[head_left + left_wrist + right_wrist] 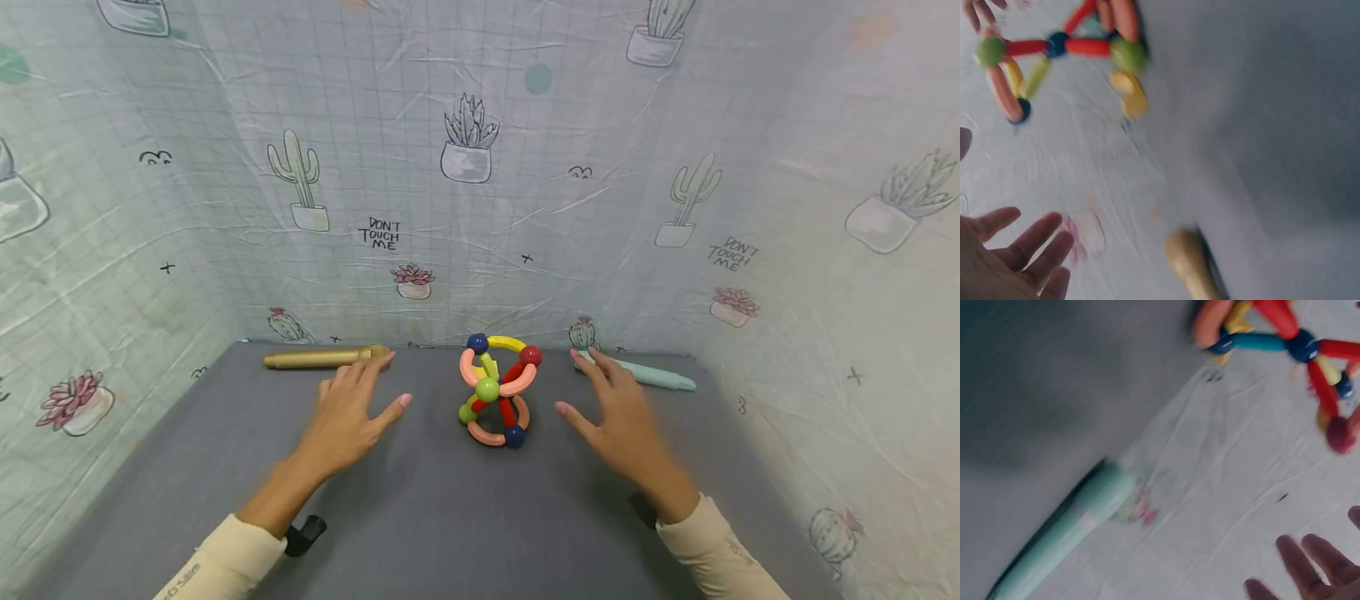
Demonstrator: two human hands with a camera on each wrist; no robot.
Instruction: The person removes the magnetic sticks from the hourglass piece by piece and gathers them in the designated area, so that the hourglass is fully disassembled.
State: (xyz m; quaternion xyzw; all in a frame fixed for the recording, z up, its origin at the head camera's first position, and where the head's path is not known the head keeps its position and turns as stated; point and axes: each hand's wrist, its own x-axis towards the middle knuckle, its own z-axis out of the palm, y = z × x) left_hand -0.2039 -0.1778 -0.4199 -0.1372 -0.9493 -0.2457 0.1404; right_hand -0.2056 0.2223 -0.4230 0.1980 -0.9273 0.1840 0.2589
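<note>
Holding nothing in left hand (347, 425) or right hand (622, 421), with fingers (1037, 240) loosely spread on either side of the glossy multicoloured ball-and-rod toy (487, 389) standing on the dark grey table (480, 517). Near yet seemingly apart, through blur, from a gold marker-shaped cylinder (318, 358) at left and mint-green cylinder (652, 375) at right.

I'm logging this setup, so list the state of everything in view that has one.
Ball-and-rod model: assembled, standing upright, untouched
Gold tube: lying on its side, not gripped
Mint tube: lying on its side, not gripped
Left hand: open, fingers apart, holding nothing
Right hand: open, fingers apart, holding nothing
Patterned cloth: hanging behind, creased
</note>
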